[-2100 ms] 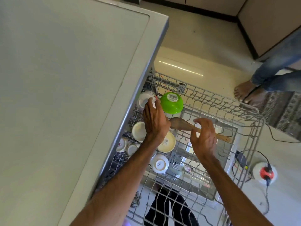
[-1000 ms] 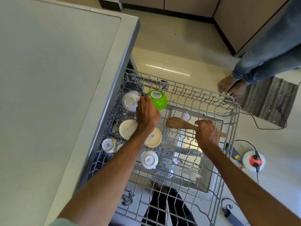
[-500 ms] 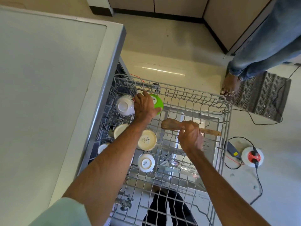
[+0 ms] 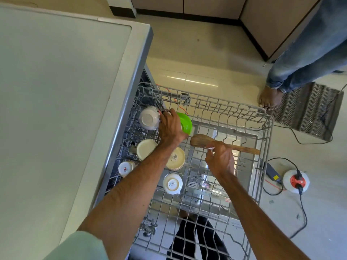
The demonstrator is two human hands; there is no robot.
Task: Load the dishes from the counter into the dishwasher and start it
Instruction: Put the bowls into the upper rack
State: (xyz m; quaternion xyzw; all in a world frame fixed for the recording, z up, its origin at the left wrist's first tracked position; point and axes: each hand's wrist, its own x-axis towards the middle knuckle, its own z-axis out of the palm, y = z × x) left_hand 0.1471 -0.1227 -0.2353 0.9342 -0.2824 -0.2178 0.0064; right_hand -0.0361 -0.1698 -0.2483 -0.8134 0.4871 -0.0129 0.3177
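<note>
Directions are read from the centre of the grey wire dishwasher rack (image 4: 263,132); 12 o'clock points away from the person.

From 8 to 11 o'clock the pale flat countertop (image 4: 56,91) overhangs the rack edge and blocks entry from above. Just inside it, inverted dishes stand close together: a white ceramic bowl (image 4: 149,118), a green plastic bowl (image 4: 186,123), two cream bowls (image 4: 145,149) and a white cup (image 4: 172,183). The left hand (image 4: 170,128) and its forearm lie across this group.

A wooden spoon (image 4: 204,140), pinched by the right hand (image 4: 220,159), spans from centre to 3 o'clock.

From 12 to 2 o'clock and from 4 to 6 o'clock the rack presents open wire floor with low upright tines; a hand can descend there.

Outside the 1 o'clock corner, a bare foot (image 4: 269,99) stands just beside the rack.
</note>
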